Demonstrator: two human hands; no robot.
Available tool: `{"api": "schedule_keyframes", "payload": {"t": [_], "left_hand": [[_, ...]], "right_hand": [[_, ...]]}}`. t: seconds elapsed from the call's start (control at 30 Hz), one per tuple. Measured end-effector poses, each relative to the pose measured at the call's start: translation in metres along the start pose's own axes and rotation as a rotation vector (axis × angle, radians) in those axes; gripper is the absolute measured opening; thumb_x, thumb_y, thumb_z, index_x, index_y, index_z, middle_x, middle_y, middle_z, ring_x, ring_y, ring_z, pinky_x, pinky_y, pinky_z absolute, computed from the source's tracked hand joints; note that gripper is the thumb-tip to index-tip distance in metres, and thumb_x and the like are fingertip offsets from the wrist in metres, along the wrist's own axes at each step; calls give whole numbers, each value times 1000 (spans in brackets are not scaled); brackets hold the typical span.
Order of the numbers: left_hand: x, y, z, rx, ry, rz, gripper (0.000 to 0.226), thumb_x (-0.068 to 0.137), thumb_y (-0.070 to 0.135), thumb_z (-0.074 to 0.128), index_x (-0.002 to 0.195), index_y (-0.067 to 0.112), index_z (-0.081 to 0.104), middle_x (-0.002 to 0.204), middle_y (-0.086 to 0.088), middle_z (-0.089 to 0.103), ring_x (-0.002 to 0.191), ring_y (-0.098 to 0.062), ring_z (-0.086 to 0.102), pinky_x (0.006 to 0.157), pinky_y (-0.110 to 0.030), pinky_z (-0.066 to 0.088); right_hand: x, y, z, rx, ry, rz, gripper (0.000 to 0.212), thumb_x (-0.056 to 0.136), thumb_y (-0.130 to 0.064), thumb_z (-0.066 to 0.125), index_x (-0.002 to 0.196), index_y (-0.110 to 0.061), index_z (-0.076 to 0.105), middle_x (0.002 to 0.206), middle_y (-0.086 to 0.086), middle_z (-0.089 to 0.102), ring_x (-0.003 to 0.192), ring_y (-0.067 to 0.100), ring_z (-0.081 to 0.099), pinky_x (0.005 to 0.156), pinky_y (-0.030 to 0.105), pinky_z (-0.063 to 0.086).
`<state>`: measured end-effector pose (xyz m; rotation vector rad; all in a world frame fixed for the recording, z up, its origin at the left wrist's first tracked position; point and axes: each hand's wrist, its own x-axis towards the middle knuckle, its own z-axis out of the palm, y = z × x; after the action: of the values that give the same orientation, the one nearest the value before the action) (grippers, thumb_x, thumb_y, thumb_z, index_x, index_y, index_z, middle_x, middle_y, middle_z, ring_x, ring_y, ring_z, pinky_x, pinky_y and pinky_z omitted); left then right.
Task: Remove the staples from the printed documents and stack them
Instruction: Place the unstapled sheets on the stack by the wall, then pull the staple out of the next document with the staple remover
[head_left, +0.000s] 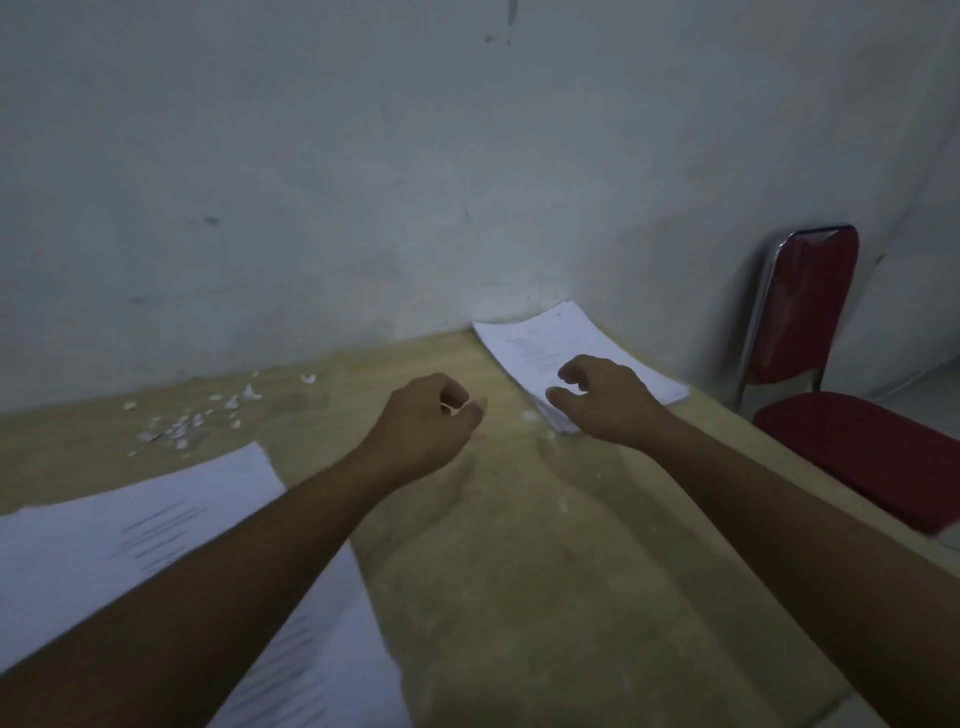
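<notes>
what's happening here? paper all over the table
A person is working through printed documents bare-handed. The right hand reaches over the far stack of papers by the wall, fingers spread. The left hand is loosely curled above the bare table. More sheets lie near left, with torn paper scraps behind. A red chair stands to the right.

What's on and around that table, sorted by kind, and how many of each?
Paper stacks: 2, one by the wall, one near the left arm
Scrap piles: 1
Red chairs: 1
Hands: 2, left, right
Total: 6
</notes>
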<state>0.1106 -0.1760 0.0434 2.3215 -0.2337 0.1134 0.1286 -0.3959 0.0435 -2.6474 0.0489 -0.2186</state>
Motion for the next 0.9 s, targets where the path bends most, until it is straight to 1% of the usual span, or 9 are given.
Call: {"api": "schedule_keyframes", "payload": {"t": [0.07,0.13,0.23,0.33,0.4,0.53,0.77,0.83,0.9], "left_hand": [[-27,-11,-23,-13,-47,16,22,91,40,64,94,18,69,96,4,69,90,-11,65,68,-21,44],[-54,-29,-46,8,-55,40,17,92,35,64,94,19,69,93,6,68,88,-8,64,68,-19,45],[-87,-62,-78,96,-53,38,13,93,31,63,98,19,69,97,8,67,90,-5,62,73,-20,47],[-117,-100,-104,210,-31,1,18,94,29,62,110,20,65,109,7,64,103,-8,60,81,-21,45],[-134,-124,-117,289,-22,-39,30,94,34,62,121,20,61,123,4,59,116,-14,54,91,-25,41],[-157,-163,-130,475,-70,-167,62,89,56,57,143,28,42,152,6,37,141,-20,29,111,-40,28],[-174,-191,-127,480,-31,-125,78,86,72,43,148,28,31,154,9,33,142,-15,26,112,-42,17],[-172,-194,-129,491,-29,-116,77,85,72,41,148,29,31,153,10,35,141,-15,27,111,-43,17],[-171,-195,-130,502,-30,-115,74,86,71,43,146,29,32,151,9,38,140,-16,29,110,-44,18]], "right_hand": [[-27,-27,8,107,-37,-62,37,92,-40,62,121,-17,60,121,-3,62,107,15,56,90,30,42],[-55,-56,20,182,-87,-116,34,91,-38,65,117,-16,63,113,-4,63,102,13,58,84,26,43],[-84,-92,46,234,-197,-166,32,89,-40,67,113,-19,64,114,-2,64,103,15,62,90,32,51],[-104,-121,72,286,-257,-230,35,89,-38,68,119,-19,62,120,-5,62,102,9,61,88,24,49],[-112,-137,88,275,-304,-247,39,90,-39,67,123,-20,59,124,-6,60,103,8,59,84,22,47],[-116,-161,117,181,-411,-256,52,89,-43,68,128,-13,50,126,4,58,108,18,58,88,34,49],[-98,-178,141,79,-451,-246,93,78,-55,75,150,-17,31,148,4,44,136,27,37,109,42,38],[-93,-181,141,35,-473,-236,92,77,-53,77,150,-17,33,145,3,45,135,26,36,109,39,36],[-88,-183,137,71,-504,-220,74,75,-46,81,136,-17,51,130,0,54,121,21,49,93,29,45]]}}
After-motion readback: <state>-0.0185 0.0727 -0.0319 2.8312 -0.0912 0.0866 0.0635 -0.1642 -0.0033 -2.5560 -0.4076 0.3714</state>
